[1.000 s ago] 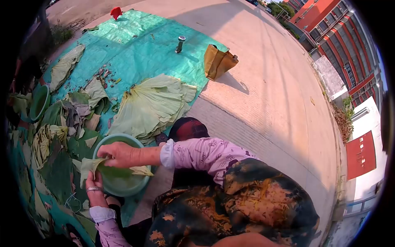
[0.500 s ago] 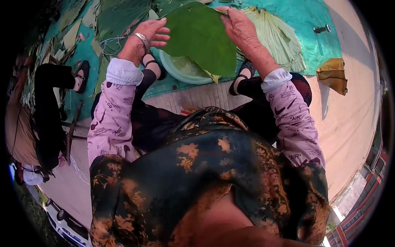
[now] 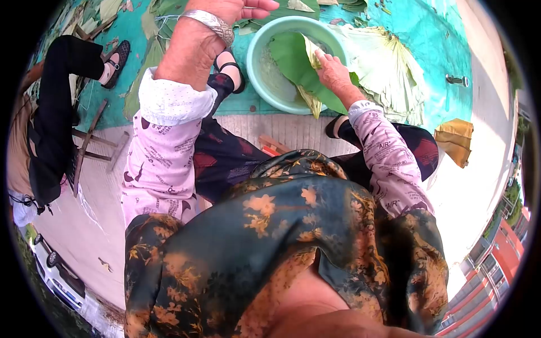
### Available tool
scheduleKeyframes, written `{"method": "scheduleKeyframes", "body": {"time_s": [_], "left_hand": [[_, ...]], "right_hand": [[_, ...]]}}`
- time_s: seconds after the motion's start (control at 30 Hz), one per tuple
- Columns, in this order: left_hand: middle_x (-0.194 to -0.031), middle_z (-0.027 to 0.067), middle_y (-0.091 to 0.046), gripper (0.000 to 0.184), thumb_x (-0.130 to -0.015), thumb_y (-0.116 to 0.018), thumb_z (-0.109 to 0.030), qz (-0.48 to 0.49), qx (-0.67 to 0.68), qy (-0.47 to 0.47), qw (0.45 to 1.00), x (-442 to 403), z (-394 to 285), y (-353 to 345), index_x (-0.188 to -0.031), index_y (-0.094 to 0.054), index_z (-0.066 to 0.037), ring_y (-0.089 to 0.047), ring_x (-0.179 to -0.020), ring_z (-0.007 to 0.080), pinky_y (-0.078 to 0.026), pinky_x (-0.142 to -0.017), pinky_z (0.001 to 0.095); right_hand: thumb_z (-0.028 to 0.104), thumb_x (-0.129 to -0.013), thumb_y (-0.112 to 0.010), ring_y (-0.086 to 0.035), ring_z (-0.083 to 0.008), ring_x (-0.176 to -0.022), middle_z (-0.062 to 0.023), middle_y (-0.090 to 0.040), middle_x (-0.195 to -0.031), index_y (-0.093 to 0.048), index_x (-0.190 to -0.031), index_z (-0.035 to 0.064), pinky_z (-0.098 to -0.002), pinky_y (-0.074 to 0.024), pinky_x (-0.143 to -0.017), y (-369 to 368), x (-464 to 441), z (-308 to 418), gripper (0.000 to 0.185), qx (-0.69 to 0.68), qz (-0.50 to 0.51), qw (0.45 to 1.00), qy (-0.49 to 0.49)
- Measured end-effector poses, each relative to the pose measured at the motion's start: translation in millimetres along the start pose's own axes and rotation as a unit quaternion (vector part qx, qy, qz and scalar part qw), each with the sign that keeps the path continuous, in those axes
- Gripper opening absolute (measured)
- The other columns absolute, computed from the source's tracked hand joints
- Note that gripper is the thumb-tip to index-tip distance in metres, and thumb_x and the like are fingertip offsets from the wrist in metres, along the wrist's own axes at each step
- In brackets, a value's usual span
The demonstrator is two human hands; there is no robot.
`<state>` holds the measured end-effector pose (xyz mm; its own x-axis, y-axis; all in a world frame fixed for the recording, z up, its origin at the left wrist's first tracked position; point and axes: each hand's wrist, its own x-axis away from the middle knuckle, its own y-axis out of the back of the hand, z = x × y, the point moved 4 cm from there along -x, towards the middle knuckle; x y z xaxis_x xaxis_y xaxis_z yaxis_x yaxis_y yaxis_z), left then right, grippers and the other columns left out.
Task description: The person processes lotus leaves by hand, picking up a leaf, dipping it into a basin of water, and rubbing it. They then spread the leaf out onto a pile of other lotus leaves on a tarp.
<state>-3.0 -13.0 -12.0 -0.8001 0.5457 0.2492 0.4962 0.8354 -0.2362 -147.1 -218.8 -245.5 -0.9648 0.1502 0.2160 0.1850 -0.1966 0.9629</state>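
Note:
Held over the pale green plastic basin (image 3: 255,79) is a large green leaf (image 3: 290,59), lotus-like, with a folded pale edge. My right hand (image 3: 333,73) grips that edge, fingers closed on it. Part of the leaf hangs past the near rim, where a crumpled yellowish strip (image 3: 310,102) shows. Raised up and left of the basin, my left hand (image 3: 239,8) has its fingers stretched out and holds nothing; the frame's top edge cuts it off. A silver bracelet (image 3: 211,23) circles that wrist. The basin appears to hold shallow water.
Pale flattened leaves (image 3: 389,73) lie in a stack right of the basin. A green groundsheet (image 3: 439,39) spreads beneath, with a small dark cylindrical object (image 3: 457,80) on it. A brown folded piece (image 3: 454,141) lies at its edge. Another person (image 3: 48,124) sits at left by a wooden stool (image 3: 90,141).
My left hand has let go of the leaf and moved up. My right hand has lowered the leaf to the basin, which shows more fully. The view has shifted.

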Motion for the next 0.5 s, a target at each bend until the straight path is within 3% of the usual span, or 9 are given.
{"method": "scheduleKeyframes", "body": {"time_s": [0.13, 0.23, 0.4, 0.5], "left_hand": [[-0.083, 0.0114, -0.06, 0.029, -0.084, -0.055, -0.019, 0.0, 0.001, -0.013, 1.0, 0, -6, 0, -0.105, -0.049, 0.001, -0.059, -0.064, 0.0156, -0.048, -0.059, 0.0251], [-0.083, 0.0109, -0.06, 0.029, -0.084, -0.055, -0.018, -0.005, 0.006, -0.021, 1.0, 6, -13, 0, -0.104, -0.05, 0.003, -0.058, -0.065, 0.0149, -0.048, -0.059, 0.024], [-0.083, 0.0111, -0.06, 0.029, -0.084, -0.054, -0.017, 0.024, 0.028, -0.003, 0.999, 9, -16, -1, -0.104, -0.05, 0.003, -0.057, -0.067, 0.0133, -0.047, -0.061, 0.0226], [-0.084, 0.0112, -0.061, 0.028, -0.084, -0.054, -0.017, -0.03, 0.023, 0.015, 0.999, 13, -27, -2, -0.103, -0.05, 0.003, -0.057, -0.067, 0.013, -0.047, -0.061, 0.0222]], "right_hand": [[0.025, -0.074, -0.06, -0.043, -0.0275, -0.11, -0.0081, -0.046, -0.117, -0.039, -0.126, 0.0167, -0.0462, -0.0357, -0.09, -15, -21, 1, 0.056, 0.053, 0.061, 0.996, -0.034], [0.032, -0.077, -0.058, -0.033, -0.028, -0.12, -0.0083, -0.039, -0.127, -0.035, -0.129, 0.0182, -0.0523, -0.0283, -0.094, -49, -38, -11, 0.058, 0.156, -0.047, 0.987, 0.003], [0.039, -0.081, -0.051, -0.026, -0.029, -0.125, -0.0087, -0.032, -0.135, -0.03, -0.132, 0.021, -0.0573, -0.0243, -0.093, -108, -42, -10, 0.057, 0.048, -0.002, 0.998, -0.032], [0.037, -0.082, -0.051, -0.026, -0.029, -0.126, -0.0091, -0.03, -0.136, -0.029, -0.132, 0.0212, -0.0571, -0.0239, -0.094, -136, -37, 4, 0.058, -0.01, 0.019, 0.999, -0.037]]}}
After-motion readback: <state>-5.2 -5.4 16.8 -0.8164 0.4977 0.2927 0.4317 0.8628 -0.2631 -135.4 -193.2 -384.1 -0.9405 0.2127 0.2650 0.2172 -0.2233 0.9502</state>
